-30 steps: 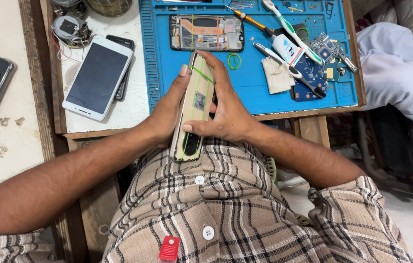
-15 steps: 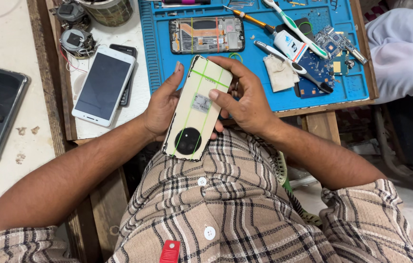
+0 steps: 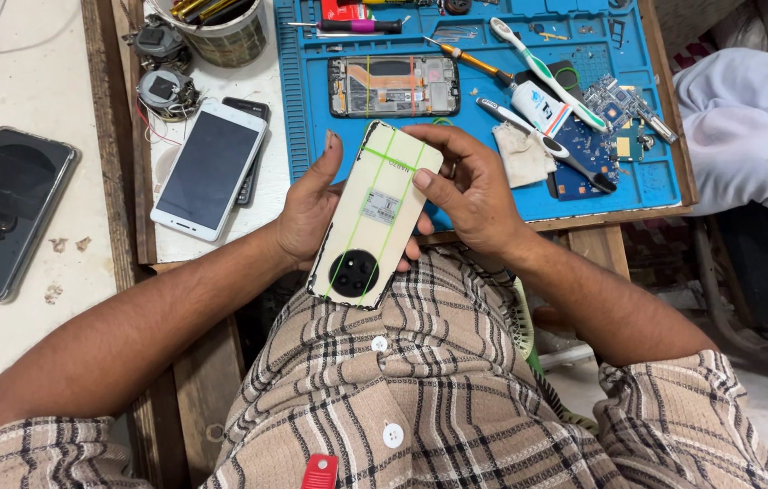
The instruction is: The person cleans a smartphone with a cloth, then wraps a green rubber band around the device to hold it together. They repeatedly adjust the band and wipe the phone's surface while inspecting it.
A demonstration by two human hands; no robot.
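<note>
Blue mat (image 3: 637, 181), cup (image 3: 225, 41) of tools, both hands' (image 3: 311, 213) (image 3: 470, 195) grip clamped on phone (image 3: 375, 217)

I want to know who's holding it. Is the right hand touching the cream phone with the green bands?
Touching. In the head view the right hand has its thumb pressed flat on the back of the cream phone, fingers curled over its top edge, with no gap.

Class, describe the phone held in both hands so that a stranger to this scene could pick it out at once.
Start at the blue work mat on the bench, then drop to its near edge, where the left hand and right hand meet. Between them is the cream phone, back up. Unlike the white phone and the opened phone, it has a round black camera and green bands.
</note>
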